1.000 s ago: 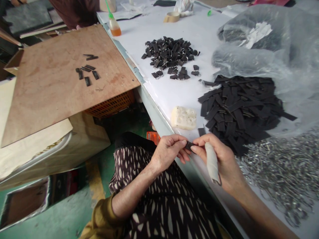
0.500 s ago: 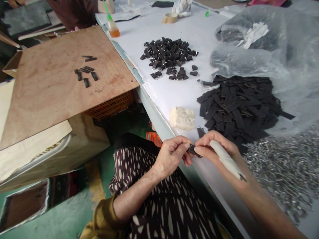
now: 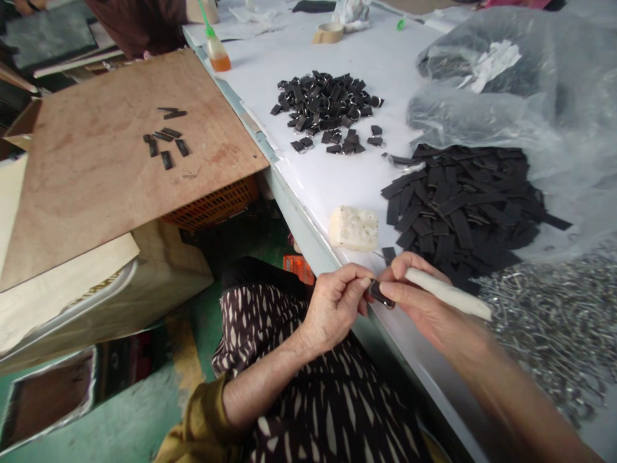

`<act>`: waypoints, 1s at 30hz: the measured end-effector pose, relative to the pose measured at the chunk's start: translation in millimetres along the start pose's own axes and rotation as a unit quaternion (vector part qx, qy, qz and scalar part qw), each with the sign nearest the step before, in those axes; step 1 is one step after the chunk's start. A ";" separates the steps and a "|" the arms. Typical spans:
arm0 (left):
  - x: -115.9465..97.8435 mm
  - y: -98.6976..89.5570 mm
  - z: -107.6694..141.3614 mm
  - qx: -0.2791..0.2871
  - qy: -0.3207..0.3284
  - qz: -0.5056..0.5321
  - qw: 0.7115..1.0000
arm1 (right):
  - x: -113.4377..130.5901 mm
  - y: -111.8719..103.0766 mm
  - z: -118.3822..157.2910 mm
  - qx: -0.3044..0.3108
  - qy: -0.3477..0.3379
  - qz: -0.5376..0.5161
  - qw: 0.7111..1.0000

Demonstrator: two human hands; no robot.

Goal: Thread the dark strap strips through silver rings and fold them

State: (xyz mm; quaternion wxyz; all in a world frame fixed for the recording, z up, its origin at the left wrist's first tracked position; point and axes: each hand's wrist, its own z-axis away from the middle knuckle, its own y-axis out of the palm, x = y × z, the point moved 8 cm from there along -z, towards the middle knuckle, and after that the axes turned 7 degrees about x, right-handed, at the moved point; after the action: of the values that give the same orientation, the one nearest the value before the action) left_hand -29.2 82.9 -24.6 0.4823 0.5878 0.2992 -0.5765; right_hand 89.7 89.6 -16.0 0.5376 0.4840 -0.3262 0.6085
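At the table's front edge, my left hand (image 3: 337, 302) pinches a small folded black strap piece (image 3: 380, 293) between thumb and fingers. A bit of metal ring shows at its lower end. My right hand (image 3: 424, 302) is closed round a tool with a white wrapped handle (image 3: 450, 294), which lies across the hand. A thin metal point seems to stick out beyond its fingers, towards the sponge-like block. The right thumb is beside the strap piece; whether it touches is hard to tell. Just behind the hands are a pale pitted block (image 3: 354, 228) and a loose black strap (image 3: 388, 255).
Flat black straps (image 3: 463, 206) lie heaped at right, before a clear plastic bag (image 3: 486, 109). Metal rings (image 3: 554, 328) spread nearer me. Ringed black tabs (image 3: 328, 106) form a pile further back. A wooden board (image 3: 120, 148) at left bears several black pieces; a bottle (image 3: 219, 56) stands behind.
My right hand has turned slightly, so the white handle lies flatter and points more to the right. The ring end of the strap piece now shows. My left hand has barely moved.
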 end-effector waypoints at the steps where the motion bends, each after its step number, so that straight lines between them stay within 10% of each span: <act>1: 1.1 -0.1 0.1 -0.003 -0.004 -0.005 1.000 | 1.4 -2.4 0.7 -0.014 -0.012 0.028 0.999; 8: 9.0 1.3 1.3 -0.009 -0.040 0.000 0.999 | 15.2 -6.1 6.1 -0.059 -0.032 0.203 0.977; 19: -4.4 6.9 1.0 0.080 -0.030 0.047 0.995 | 5.8 -10.3 1.2 -0.035 -0.033 0.137 0.989; 30: 5.3 4.2 0.4 0.020 -0.046 0.113 0.992 | 23.4 -3.6 8.9 -0.052 -0.075 0.271 0.958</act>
State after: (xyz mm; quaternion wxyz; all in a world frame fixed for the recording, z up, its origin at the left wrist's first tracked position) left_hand -24.8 80.0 -28.7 0.5457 0.6002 0.1964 -0.5508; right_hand 96.4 90.2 8.4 0.3511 0.3933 -0.5156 0.6754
